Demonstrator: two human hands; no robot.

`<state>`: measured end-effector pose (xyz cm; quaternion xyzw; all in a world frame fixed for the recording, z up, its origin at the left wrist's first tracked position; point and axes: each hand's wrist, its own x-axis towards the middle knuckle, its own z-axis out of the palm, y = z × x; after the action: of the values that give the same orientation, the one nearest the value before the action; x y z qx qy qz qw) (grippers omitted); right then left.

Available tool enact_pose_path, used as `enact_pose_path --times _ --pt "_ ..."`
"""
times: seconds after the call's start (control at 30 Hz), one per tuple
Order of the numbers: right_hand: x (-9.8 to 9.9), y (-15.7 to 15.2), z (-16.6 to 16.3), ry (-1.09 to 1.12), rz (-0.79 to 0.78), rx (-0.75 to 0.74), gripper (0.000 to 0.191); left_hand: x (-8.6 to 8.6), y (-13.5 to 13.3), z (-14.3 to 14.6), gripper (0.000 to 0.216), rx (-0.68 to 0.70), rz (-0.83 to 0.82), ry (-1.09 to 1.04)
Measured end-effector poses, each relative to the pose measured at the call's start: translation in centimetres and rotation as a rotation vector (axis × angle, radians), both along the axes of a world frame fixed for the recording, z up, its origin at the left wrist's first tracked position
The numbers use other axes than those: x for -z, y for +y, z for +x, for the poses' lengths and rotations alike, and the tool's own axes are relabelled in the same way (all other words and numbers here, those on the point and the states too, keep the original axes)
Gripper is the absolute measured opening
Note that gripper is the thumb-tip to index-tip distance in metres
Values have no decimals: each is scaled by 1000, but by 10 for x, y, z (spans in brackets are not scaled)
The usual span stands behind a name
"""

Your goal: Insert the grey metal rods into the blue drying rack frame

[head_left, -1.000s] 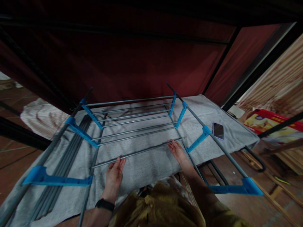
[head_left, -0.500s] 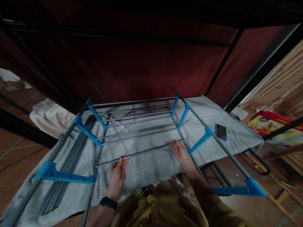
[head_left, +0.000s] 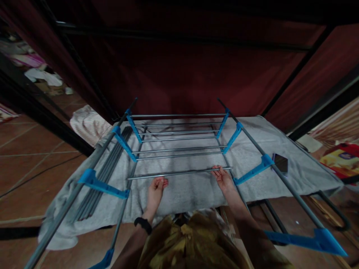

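Note:
A loose grey metal tube [head_left: 185, 172] lies crosswise between the two side frames of a rack with blue plastic brackets [head_left: 103, 186]. My right hand [head_left: 223, 179] pinches the tube near its right end, beside the lower right rail. My left hand [head_left: 157, 188], with a black wristband, is just below the tube's left half. Its fingers are curled together close to the tube; whether anything is between them is hidden. The tube's left end rests over the lower left rail. Several parallel crossbars [head_left: 179, 149] span the frames farther back.
Several spare tubes [head_left: 105, 173] lie bundled on the grey blanket [head_left: 185, 198] at left. A phone [head_left: 280, 164] lies at right, beyond the right rail. Dark metal posts and a red sheet [head_left: 179, 82] stand behind. A striped cloth [head_left: 89, 125] is at far left.
The view has shifted, so the rack sits farther right and more level. My left hand has moved from gripping over the tube to just below it. My right hand keeps its hold.

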<state>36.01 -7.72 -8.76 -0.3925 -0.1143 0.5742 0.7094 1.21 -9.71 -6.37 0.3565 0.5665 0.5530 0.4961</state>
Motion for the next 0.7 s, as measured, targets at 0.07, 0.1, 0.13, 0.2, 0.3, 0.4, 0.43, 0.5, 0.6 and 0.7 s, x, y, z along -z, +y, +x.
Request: enact_pose_path --times 0.07,0.1,0.13,0.2,0.3,0.4,0.43,0.5,0.6,0.7 --pt "2 0 1 -10 0 -1 15 -1 -5 3 17 87 92 272" --pt "2 0 1 -14 3 -3 14 -3 -8 4 15 130 163 416" --pt "3 0 2 -17 5 -4 14 -6 -10 6 14 169 245 558" --pt "3 1 2 -22 -1 -7 15 -15 -12 9 21 238 394 827" --pt "2 2 3 -32 -30 -12 16 -26 -7 12 42 377 537 1182" --pt "1 2 3 -38 -49 -17 16 -26 5 11 56 490 584 1426" --pt "1 2 4 -40 -53 -19 16 -24 8 10 57 517 571 1485" --pt "1 1 4 -44 -53 -24 16 -19 12 7 57 568 529 1575" --pt "1 0 4 -45 -37 -33 14 -14 12 6 56 619 489 1660" --pt "0 -1 3 -45 -32 -27 12 -12 8 6 56 617 478 1685"
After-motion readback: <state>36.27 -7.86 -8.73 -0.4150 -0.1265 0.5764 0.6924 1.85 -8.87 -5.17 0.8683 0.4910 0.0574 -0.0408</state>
